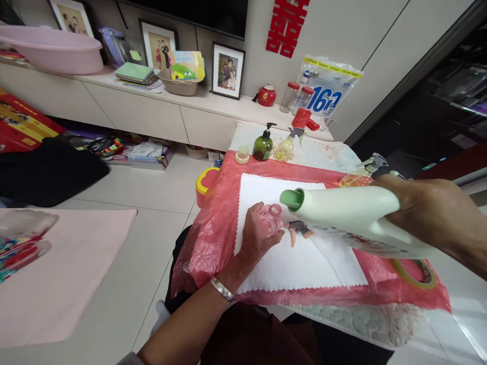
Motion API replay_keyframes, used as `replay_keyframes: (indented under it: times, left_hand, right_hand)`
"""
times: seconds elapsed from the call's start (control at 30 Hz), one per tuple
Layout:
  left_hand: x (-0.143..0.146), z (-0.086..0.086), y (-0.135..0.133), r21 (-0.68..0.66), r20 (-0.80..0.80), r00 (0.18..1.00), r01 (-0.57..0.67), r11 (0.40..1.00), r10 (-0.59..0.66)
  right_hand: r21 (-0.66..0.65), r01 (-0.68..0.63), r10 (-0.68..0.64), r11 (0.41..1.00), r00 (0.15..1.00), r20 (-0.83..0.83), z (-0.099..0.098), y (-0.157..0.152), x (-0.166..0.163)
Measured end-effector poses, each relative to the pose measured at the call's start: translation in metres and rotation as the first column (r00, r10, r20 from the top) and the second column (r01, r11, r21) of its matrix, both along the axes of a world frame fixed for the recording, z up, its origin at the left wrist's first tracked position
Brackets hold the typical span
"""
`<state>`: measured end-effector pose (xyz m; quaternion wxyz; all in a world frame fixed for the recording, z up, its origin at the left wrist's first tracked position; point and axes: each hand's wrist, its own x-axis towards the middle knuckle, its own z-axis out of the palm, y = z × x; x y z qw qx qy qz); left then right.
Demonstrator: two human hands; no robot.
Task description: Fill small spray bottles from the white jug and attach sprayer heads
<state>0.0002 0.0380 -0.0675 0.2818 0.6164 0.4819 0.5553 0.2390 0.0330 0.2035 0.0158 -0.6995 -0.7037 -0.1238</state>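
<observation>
My left hand (253, 235) is wrapped around a small clear pink bottle (269, 221), its mouth uncapped and facing up. In my right hand (422, 203) is a large pale green jug (346, 203), tipped on its side by the handle. The jug's green pouring spout (292, 198) hangs just right of the bottle's mouth, apart from it. I cannot make out any liquid leaving the spout. Behind the bottle, a grey and peach spray nozzle (300, 229) lies on the white scallop-edged cloth (304, 268).
Along the table's far side stand a cream cap (242, 154), a green pump bottle (263, 144) and a yellowish spray bottle (285, 149). Another spray bottle (359, 175) is behind the jug. A tape roll (428, 276) lies at right on the red plastic sheet (205, 243).
</observation>
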Motion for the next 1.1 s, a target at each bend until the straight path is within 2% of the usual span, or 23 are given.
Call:
replay_keyframes:
  times: [0.1, 0.2, 0.27, 0.37, 0.47, 0.57, 0.7, 0.87, 0.97, 1.1]
  left_hand:
    - [0.000, 0.000, 0.000, 0.002, 0.009, 1.000, 0.001, 1.000, -0.001]
    - [-0.001, -0.001, 0.001, 0.010, 0.011, 1.000, 0.015, 1.000, -0.015]
    - [-0.001, -0.002, 0.002, 0.009, 0.009, 1.000, 0.015, 1.000, -0.015]
    - [-0.002, -0.003, 0.004, -0.001, -0.010, 1.000, -0.020, 1.000, 0.020]
    - [-0.004, -0.004, 0.006, 0.007, -0.041, 0.997, -0.057, 0.998, 0.057]
    - [-0.006, -0.005, 0.006, -0.040, -0.051, 0.997, -0.060, 0.997, 0.058]
    - [-0.008, -0.003, 0.005, -0.145, 0.005, 0.999, -0.044, 0.988, 0.045]
    - [-0.007, 0.002, 0.006, -0.165, 0.131, 0.990, -0.024, 0.986, 0.046]
    - [-0.006, 0.003, 0.007, -0.158, 0.132, 0.986, -0.076, 0.984, 0.097]
    - [-0.005, 0.003, 0.007, -0.161, 0.109, 0.985, -0.115, 0.980, 0.133]
  right_hand:
    - [0.038, 0.007, 0.000, 0.999, 0.986, -0.167, 0.000, 0.005, 0.007]
    - [0.196, 0.006, 0.048, 0.981, 0.962, -0.269, -0.001, 0.012, 0.012]
    - [0.310, 0.053, 0.047, 0.949, 0.950, -0.308, -0.006, 0.018, 0.015]
    - [0.446, 0.125, 0.088, 0.886, 0.900, -0.428, -0.023, 0.029, 0.021]
    - [0.542, 0.181, 0.204, 0.821, 0.793, -0.574, -0.049, 0.042, 0.028]
    - [0.535, 0.280, 0.215, 0.797, 0.696, -0.685, -0.078, 0.055, 0.032]
    - [0.493, 0.379, 0.171, 0.783, 0.631, -0.757, -0.113, 0.070, 0.028]
    - [0.443, 0.465, 0.147, 0.766, 0.545, -0.826, -0.151, 0.082, 0.026]
    - [0.423, 0.476, 0.149, 0.771, 0.510, -0.847, -0.167, 0.083, 0.030]
    - [0.404, 0.483, 0.143, 0.777, 0.489, -0.860, -0.176, 0.080, 0.035]
